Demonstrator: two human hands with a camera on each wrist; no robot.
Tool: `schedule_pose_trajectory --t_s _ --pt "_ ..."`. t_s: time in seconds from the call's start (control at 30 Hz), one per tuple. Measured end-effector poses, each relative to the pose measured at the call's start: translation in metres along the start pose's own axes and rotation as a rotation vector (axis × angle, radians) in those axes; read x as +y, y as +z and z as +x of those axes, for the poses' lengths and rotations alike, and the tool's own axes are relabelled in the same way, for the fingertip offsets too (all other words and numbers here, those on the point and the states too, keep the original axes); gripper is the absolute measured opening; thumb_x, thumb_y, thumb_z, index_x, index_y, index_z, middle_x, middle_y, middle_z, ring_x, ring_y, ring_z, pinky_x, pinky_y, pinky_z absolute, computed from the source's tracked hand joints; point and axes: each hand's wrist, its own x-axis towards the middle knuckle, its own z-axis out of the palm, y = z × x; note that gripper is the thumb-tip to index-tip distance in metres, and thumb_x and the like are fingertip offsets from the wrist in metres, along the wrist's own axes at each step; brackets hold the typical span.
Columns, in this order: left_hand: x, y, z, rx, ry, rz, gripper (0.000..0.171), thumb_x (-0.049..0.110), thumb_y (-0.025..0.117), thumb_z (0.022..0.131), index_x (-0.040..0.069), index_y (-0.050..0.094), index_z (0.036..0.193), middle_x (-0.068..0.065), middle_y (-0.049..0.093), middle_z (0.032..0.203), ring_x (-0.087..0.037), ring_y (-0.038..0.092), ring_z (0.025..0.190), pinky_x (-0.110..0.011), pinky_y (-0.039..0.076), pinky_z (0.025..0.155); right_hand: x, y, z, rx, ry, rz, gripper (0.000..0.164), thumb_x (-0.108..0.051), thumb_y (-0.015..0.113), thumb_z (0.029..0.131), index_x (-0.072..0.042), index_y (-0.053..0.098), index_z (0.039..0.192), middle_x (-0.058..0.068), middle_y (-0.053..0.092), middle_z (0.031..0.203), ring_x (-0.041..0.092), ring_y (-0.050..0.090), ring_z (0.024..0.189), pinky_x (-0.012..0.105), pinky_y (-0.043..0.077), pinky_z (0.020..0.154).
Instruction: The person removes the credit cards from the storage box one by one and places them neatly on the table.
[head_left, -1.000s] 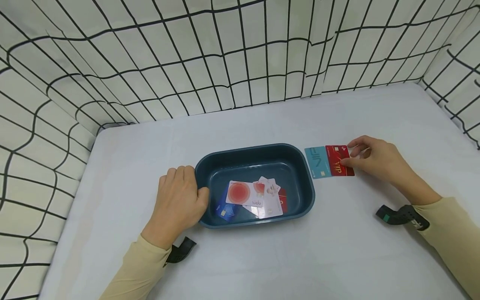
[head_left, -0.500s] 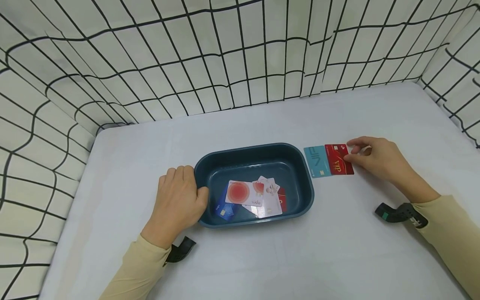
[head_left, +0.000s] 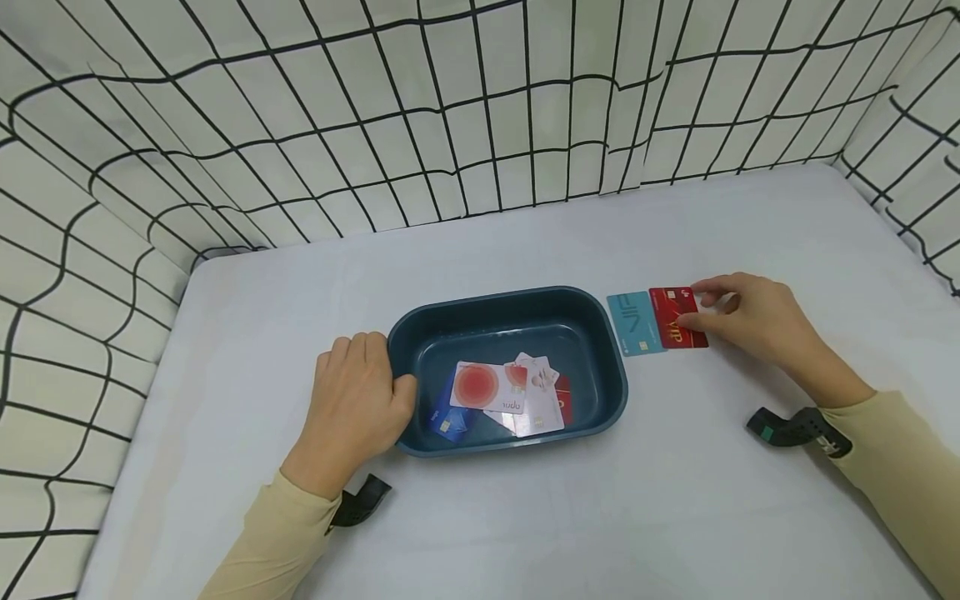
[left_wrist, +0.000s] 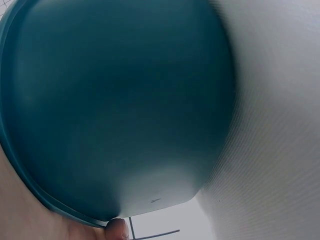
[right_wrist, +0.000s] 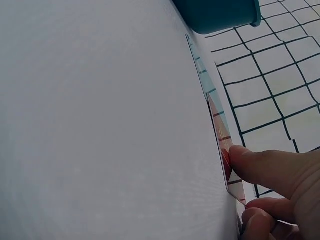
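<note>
In the head view, my left hand (head_left: 358, 400) grips the left end of a dark teal plastic tub (head_left: 510, 293), fingers over the rim and thumb at the near side. The left wrist view shows the tub's outer wall (left_wrist: 120, 100) and a fingertip at its rim. My right hand (head_left: 753, 321) holds a red VIP card (head_left: 667, 304) by its right end, thumb on its face and fingertips at its edge. That card lies on the white table, its left edge against a light blue VIP card (head_left: 633, 325) beside the tub.
Inside the tub lie several cards: a white one with a red circle (head_left: 480, 385), a blue one (head_left: 452, 421), a white one (head_left: 546, 408) and a partly covered red one (head_left: 564, 400). Black grid fencing (head_left: 495, 158) stands along the white table's (head_left: 525, 533) back and sides.
My right thumb lifts back toward the red card's right edge, then comes down farther left on its face. Left hand, tub and cards stay put.
</note>
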Motion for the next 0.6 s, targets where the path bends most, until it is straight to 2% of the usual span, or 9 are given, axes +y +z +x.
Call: schedule_pose_trajectory --t_s 0.1,0.43,0.6 --pt "0.0001 -0.0001 0.0003 -0.001 0.002 -0.001 0.015 0.017 0.050 0.083 0.002 0.045 0.080 -0.013 0.044 0.072 -0.031 0.039 0.072 -0.039 0.029 0.068 0.0013 0.0003 0.0006 -0.008 -0.014 -0.018 0.066 -0.042 0.077 0.089 -0.001 0.061 0.138 0.021 0.063 0.116 0.035 0.056 0.099 0.029 0.047 0.062" --pt "0.0005 -0.0009 0.0005 -0.008 -0.002 -0.003 0.016 0.017 0.049 0.083 0.002 0.045 0.080 -0.013 0.043 0.072 -0.031 0.038 0.071 -0.039 0.028 0.068 0.0022 -0.0017 0.0024 -0.033 -0.031 -0.036 0.063 -0.035 0.076 0.092 0.000 0.058 0.142 0.022 0.063 0.118 0.034 0.058 0.094 0.028 0.048 0.060" --pt "0.0003 -0.0005 0.0002 -0.002 -0.001 0.000 0.015 0.017 0.049 0.083 0.002 0.045 0.080 -0.012 0.043 0.071 -0.030 0.037 0.070 -0.038 0.028 0.068 0.0019 -0.0020 0.0022 -0.030 -0.035 -0.027 0.056 -0.030 0.074 0.093 -0.003 0.060 0.141 0.020 0.065 0.115 0.030 0.058 0.091 0.028 0.047 0.060"
